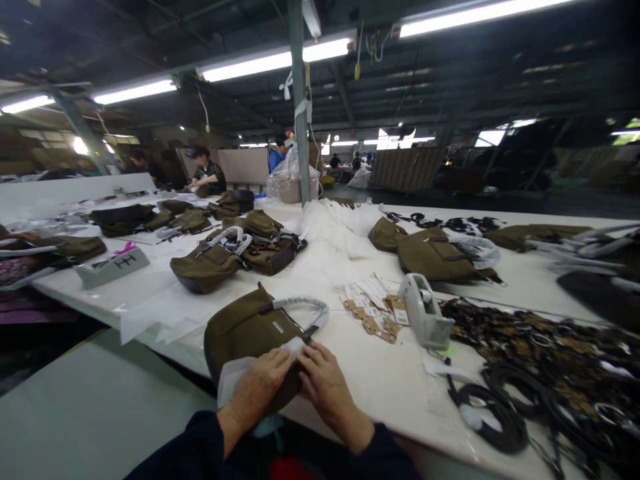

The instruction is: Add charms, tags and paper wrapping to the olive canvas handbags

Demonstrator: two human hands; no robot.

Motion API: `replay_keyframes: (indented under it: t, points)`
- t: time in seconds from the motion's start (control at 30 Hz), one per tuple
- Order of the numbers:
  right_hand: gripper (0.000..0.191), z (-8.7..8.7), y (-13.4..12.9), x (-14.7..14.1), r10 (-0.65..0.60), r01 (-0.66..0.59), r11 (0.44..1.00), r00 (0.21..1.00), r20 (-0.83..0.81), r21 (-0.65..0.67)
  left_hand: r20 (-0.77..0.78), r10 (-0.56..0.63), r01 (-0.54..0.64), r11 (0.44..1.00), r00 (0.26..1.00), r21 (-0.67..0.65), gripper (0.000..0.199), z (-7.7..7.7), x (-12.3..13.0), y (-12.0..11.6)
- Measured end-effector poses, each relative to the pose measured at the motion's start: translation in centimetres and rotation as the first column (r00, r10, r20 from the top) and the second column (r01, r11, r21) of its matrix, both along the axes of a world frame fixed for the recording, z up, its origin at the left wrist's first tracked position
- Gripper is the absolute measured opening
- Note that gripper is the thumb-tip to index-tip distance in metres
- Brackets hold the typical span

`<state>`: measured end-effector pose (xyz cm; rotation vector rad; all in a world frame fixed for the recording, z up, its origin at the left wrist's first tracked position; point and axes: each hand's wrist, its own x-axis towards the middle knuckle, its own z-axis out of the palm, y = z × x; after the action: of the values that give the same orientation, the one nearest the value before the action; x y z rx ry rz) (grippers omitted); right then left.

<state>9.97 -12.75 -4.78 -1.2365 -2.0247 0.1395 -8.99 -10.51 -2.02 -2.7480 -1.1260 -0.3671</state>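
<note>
An olive handbag [245,327] with dark trim lies at the table's near edge, its handle [315,307] wrapped in clear film. My left hand [265,377] is closed on a sheet of white tissue paper [233,380] against the front of the bag. The paper's upper end shows near the base of the handle. My right hand [325,380] grips the bag's right edge beside the handle's base, its fingers bent and the thumb partly hidden. Both hands nearly meet at the paper.
A tape dispenser [425,313] stands right of several brown tags [375,313]. Coiled black straps [490,417] and piled dark hardware lie further right. Beyond the bag is a stack of white sheets [337,233], with more olive bags [207,267] around. A co-worker [210,173] sits across the table [370,380].
</note>
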Motion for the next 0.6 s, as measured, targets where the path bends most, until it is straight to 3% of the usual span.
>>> replay_keyframes:
  t: [0.1,0.17,0.23,0.33,0.47,0.53,0.6]
  points:
    - [0.034,1.9,-0.8,3.9,-0.004,0.002,1.0,0.99,-0.143,-0.01,-0.006,0.017,-0.017,1.0,1.0,-0.01,0.04,-0.3,-0.1,-0.1]
    - [0.028,3.3,-1.1,8.0,-0.085,0.076,0.996,0.958,-0.273,-0.045,0.001,0.027,-0.027,0.999,1.0,-0.018,0.045,-0.8,-0.4,-0.1]
    - [0.029,4.5,-1.1,12.8,-0.233,0.194,0.972,0.88,-0.415,-0.134,0.0,0.033,-0.033,0.999,0.999,-0.038,0.05,-1.4,-0.6,0.0]
    - [0.04,5.8,-0.6,20.2,-0.477,0.401,0.878,0.691,-0.543,-0.262,-0.011,0.046,-0.046,0.996,0.999,-0.074,0.052,-2.1,-0.9,0.3]
    - [0.05,5.9,1.0,27.9,-0.657,0.614,0.737,0.554,-0.512,-0.282,-0.025,0.062,-0.064,0.993,0.998,-0.102,0.052,-1.9,-0.8,0.4]
    - [0.049,5.6,2.0,30.2,-0.683,0.627,0.718,0.551,-0.479,-0.302,-0.045,0.072,-0.077,0.991,0.996,-0.11,0.054,-1.8,-0.8,0.4]
    - [0.045,5.3,3.0,31.5,-0.672,0.579,0.737,0.58,-0.46,-0.348,-0.061,0.088,-0.094,0.99,0.994,-0.109,0.057,-2.1,-0.8,0.5]
